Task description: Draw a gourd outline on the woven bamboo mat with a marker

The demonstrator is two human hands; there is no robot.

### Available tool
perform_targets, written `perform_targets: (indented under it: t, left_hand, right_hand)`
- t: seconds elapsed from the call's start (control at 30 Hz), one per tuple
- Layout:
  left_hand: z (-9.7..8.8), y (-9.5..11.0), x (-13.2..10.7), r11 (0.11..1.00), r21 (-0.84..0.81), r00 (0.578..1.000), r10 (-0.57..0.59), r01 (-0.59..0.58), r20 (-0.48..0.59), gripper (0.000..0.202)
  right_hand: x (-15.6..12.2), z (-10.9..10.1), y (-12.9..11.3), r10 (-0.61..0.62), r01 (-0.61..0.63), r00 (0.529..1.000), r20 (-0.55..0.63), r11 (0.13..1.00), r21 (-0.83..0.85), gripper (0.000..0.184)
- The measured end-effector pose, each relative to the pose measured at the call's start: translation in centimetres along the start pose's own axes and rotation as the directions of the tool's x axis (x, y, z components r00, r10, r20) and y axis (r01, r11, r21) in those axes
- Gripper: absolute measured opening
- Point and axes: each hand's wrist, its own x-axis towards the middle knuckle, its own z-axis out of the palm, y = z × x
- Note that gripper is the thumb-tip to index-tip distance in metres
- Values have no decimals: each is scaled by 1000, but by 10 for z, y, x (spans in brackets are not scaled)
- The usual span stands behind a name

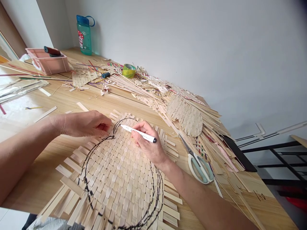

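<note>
A woven mat of pale flat strips (120,163) lies on the table in front of me, its loose strip ends sticking out all round. Several dark lines trace a gourd-like outline on it, with a narrow top and a wide bottom. My right hand (150,143) grips a white marker (141,133) with a dark rear end. The marker's tip is at the outline near the upper left of the mat. My left hand (87,124) rests at the mat's upper left edge, fingers curled inward; whatever they pinch is hidden.
Scissors (200,166) lie right of the mat, beside a rounded woven piece (185,116). Loose strips (144,91) heap along the wall, with a tape roll (129,71) among them. A pink basket (51,62) and a teal bottle (84,36) stand at the back left.
</note>
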Motion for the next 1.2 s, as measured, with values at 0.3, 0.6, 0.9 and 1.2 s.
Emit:
perform_targets:
  t: [0.3,0.6,0.9,1.2]
  left_hand:
    - [3,-5,1,1000,-21,1000,8,-8,-22,12]
    - [4,-8,2,998,-50,1000,25,-25,2,17]
    - [3,-10,-1,999,-38,1000,26,-26,15,20]
    - [4,-10,-1,999,-30,1000,14,-14,13,15]
  right_hand:
    - [0,-2,4,-14,14,1000,10,1000,13,19]
    - [1,-1,6,-23,23,1000,3,999,31,18]
    - [1,-3,6,-46,46,999,-3,999,-24,14]
    - [1,-1,6,-18,19,1000,-25,999,40,18]
